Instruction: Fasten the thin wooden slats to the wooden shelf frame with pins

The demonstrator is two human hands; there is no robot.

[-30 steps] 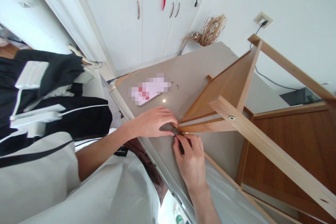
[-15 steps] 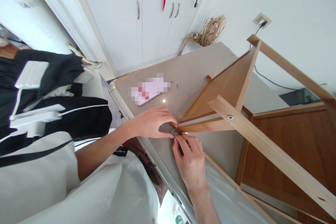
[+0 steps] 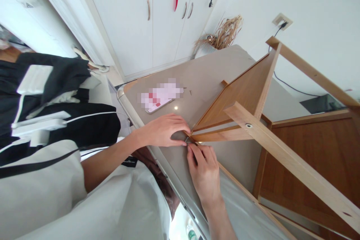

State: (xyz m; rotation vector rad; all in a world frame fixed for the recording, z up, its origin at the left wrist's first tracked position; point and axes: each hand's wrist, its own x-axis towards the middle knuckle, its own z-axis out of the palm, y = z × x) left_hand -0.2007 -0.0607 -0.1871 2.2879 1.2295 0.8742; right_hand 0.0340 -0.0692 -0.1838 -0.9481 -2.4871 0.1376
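The low corner of a wooden frame with brown panels (image 3: 239,82) rests on the table, between my hands. My left hand (image 3: 164,131) curls around this corner, with its fingertips on the wood and its thumb lower down. Just below the corner, my right hand (image 3: 205,172) is closed in a pinch. A thin bent metal piece that looks like a hex key (image 3: 188,140) shows at its fingertips; most of it is hidden by the fingers. A pale wooden bar (image 3: 284,157) with a round metal fitting (image 3: 248,125) crosses the frame on the right.
A phone (image 3: 160,97) lies on the grey-brown table (image 3: 222,60), with small screws (image 3: 190,92) beside it. White cabinets (image 3: 120,22) and a pot of dried stalks (image 3: 225,33) stand behind. Dark clothes with a white power strip (image 3: 42,125) are at left.
My right fingers have shifted very slightly at the corner, and less of the bent metal piece shows. My left hand and the wooden frame stay practically in place.
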